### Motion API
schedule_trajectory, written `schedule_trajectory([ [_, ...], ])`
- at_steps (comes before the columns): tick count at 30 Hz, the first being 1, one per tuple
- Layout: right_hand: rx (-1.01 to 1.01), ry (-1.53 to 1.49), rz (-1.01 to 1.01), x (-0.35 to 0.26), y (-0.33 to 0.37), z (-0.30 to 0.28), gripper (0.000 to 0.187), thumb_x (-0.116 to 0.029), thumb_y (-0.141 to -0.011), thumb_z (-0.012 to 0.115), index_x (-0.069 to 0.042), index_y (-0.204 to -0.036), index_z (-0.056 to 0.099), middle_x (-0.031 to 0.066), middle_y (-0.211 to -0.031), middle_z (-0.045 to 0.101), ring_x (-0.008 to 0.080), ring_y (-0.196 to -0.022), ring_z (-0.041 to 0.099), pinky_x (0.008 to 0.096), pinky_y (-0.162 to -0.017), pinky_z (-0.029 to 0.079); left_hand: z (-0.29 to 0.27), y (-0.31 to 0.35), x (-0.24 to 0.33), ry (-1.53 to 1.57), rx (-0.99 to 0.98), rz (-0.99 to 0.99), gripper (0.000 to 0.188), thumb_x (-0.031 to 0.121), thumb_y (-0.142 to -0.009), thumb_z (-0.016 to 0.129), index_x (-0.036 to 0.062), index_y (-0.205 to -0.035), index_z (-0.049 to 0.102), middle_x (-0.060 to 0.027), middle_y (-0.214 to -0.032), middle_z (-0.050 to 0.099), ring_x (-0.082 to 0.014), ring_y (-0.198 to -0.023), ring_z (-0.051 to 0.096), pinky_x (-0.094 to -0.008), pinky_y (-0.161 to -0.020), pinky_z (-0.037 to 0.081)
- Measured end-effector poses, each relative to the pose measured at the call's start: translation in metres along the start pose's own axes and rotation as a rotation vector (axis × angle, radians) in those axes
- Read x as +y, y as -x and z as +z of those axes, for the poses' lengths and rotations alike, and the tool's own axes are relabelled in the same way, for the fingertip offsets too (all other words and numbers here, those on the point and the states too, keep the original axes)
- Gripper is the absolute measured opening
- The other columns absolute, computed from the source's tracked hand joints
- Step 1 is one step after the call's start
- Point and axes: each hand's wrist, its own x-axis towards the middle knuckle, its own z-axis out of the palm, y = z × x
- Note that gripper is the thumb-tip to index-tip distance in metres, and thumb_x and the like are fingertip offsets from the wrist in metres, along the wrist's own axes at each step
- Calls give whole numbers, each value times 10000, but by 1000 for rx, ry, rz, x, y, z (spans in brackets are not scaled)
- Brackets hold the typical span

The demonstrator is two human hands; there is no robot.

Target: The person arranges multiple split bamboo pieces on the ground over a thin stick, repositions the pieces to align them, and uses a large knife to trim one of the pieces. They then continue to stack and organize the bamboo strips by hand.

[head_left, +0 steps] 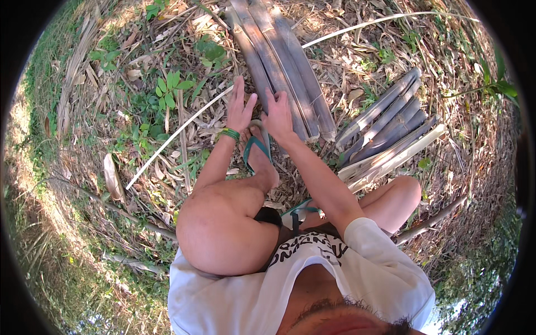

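Observation:
My left hand [240, 111], with a green band at the wrist, has its fingers stretched out beside a bundle of split bamboo [287, 72]. A long pale strip [180, 129] reaches up to this hand from the lower left. Across the bundle, a pale strip [365, 24] runs on to the far right; the bamboo hides whether they are one piece. My right hand [279, 116] rests at the bundle's near left edge, fingers curled. What those fingers pinch, if anything, cannot be made out. Both hands are above my sandalled foot [258, 152].
A second pile of split bamboo [385, 120] lies to the right, near my bent knee [403, 195]. Dry leaves and small green plants [170, 89] cover the ground. A curled dry sheath [113, 177] lies at the left, and a branch [432, 219] at the lower right.

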Motion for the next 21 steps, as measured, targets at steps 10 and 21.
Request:
schedule_trajectory([
  [10,494,276,467,117,55,-133,511,-298,-862,726,-34,-1274,583,272,-1326,499,416,-1185,568,494,-960,512,74,-12,7,24,-280,-290,1107,666,-963,484,7,-1581,-157,-265,-1633,-245,-437,-1537,-121,-566,-1226,-7],
  [21,380,153,1023,181,68,-151,804,-450,-801,767,46,-1333,423,271,-1222,598,419,-1162,604,484,-992,500,21,-24,31,148,-436,-343,1113,603,-928,620,44,-1616,-54,-255,-1677,-14,-361,-1561,-54,-449,-1247,77],
])
